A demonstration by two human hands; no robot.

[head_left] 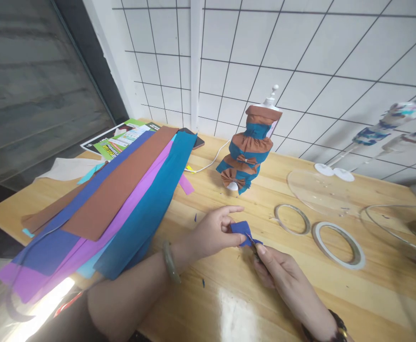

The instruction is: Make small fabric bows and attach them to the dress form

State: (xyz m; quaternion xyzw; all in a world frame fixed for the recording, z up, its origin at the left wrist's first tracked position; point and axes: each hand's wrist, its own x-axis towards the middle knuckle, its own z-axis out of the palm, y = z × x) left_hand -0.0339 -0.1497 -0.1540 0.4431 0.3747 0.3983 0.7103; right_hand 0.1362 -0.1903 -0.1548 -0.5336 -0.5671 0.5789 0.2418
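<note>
Between the thumb and fingers of my left hand (213, 230) is a small piece of blue paper or cloth (241, 229), with my index finger stretched out above it. My right hand (282, 268) is closed around a small pair of scissors (253, 244), whose blades are at the right part of the blue piece. Most of the scissors' handle is hidden by my fingers. Both hands are just above the wooden table (179, 304). Behind them stands a small dress form (252, 137) dressed in brown and teal material with bows.
Long strips in brown (122, 190), teal (147, 204), blue and purple lie in a pile at left. On the right are two tape rolls (339, 244), a clear round sheet (315, 192) and blurred figures on stands (375, 135). A phone (195, 138) lies at the back.
</note>
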